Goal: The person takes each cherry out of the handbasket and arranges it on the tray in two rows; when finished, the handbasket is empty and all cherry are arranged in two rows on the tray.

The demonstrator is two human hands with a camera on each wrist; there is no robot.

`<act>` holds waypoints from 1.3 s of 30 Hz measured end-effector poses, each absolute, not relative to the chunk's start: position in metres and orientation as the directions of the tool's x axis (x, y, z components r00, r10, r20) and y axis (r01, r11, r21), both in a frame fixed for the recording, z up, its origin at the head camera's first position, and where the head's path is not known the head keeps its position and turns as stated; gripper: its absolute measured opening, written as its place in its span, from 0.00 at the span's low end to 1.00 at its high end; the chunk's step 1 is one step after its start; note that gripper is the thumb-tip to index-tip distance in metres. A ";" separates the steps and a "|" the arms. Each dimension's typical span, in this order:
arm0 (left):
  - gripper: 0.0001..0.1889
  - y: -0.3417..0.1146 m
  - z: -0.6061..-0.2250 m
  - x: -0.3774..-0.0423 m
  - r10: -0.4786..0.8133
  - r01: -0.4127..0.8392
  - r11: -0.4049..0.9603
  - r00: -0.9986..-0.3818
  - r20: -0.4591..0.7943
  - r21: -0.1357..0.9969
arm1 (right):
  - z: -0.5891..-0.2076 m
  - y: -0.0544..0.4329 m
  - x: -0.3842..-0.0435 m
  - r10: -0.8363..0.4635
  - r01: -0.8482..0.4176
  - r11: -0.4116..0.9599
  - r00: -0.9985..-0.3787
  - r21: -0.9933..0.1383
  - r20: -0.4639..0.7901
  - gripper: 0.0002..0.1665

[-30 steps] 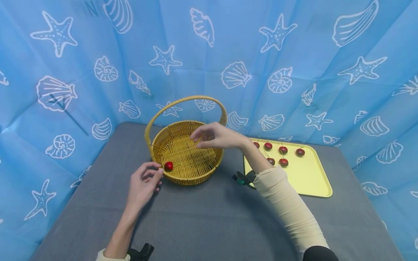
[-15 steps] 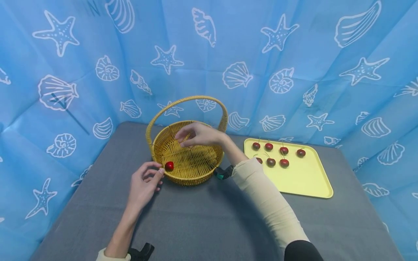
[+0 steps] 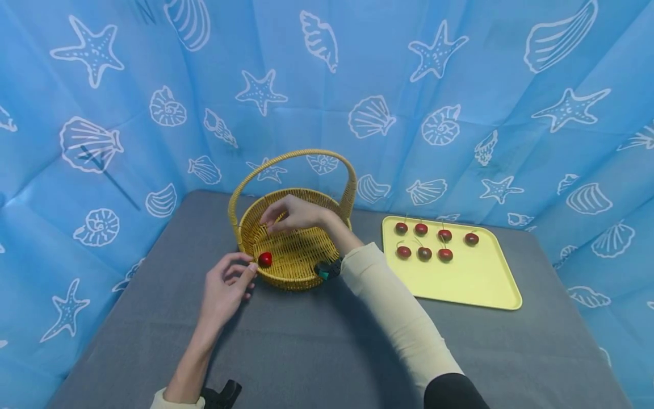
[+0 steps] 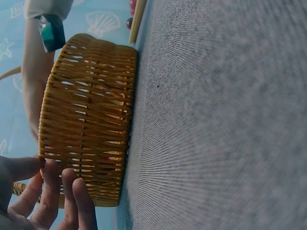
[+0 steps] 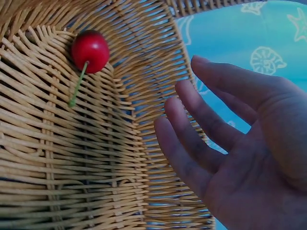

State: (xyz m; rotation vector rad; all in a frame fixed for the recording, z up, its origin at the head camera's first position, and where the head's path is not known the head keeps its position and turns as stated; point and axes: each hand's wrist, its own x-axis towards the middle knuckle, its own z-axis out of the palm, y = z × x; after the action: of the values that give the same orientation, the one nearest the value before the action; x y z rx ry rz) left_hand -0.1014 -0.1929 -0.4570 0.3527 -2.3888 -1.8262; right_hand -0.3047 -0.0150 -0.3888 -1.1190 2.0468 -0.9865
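Observation:
A yellow wicker basket [image 3: 296, 280] with a tall arched handle stands on the grey cloth. One red cherry [image 3: 265, 259] lies inside by its left wall; the right wrist view shows its green stem [image 5: 79, 85]. My left hand [image 3: 225, 287] pinches the basket's front-left rim between thumb and fingers, the other fingers lying along the wicker wall [image 4: 91, 115]. Over the basket, my right hand [image 3: 296, 213] reaches in from the right with fingers loosely bent. Nothing shows between those fingers [image 5: 180, 117], and the cherry sits a short way off from them.
On the right, a yellow tray [image 3: 470, 287] bears several dark red cherries [image 3: 424, 253] with stems, grouped towards its back. A blue curtain [image 3: 306, 68] printed with shells and starfish hangs behind and around the grey cloth-covered table [image 3: 306, 352].
My right hand has moved left and slightly lower over the basket, uncovering the tray's left cherries. My left hand stays at the rim, and the cherry inside has not moved.

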 end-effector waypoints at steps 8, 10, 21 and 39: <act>0.15 -0.193 -0.457 -0.101 -0.246 -0.103 0.246 -0.968 -0.041 0.964 | -0.405 -0.020 -0.310 -0.850 -0.399 0.420 -0.487 -0.815 -0.199 0.21; 0.15 -0.193 -0.457 -0.101 -0.248 -0.105 0.246 -0.968 -0.043 0.964 | -0.408 -0.021 -0.311 -0.850 -0.375 0.426 -0.476 -0.823 -0.223 0.22; 0.15 -0.194 -0.456 -0.101 -0.242 -0.098 0.231 -0.969 -0.040 0.968 | -0.416 -0.028 -0.305 -0.844 -0.252 0.507 -0.338 -0.825 -0.416 0.26; 0.15 -0.194 -0.458 -0.101 -0.242 -0.085 0.255 -0.970 -0.022 0.963 | -0.420 -0.033 -0.299 -0.869 -0.311 0.493 -0.216 -0.813 -0.444 0.27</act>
State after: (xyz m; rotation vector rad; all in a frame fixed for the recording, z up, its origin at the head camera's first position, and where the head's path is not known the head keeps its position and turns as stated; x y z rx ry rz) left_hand -0.1008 -0.1937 -0.4576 0.3131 -2.3823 -1.8145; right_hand -0.2990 -0.0331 -0.4202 -1.0000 1.7662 -0.7195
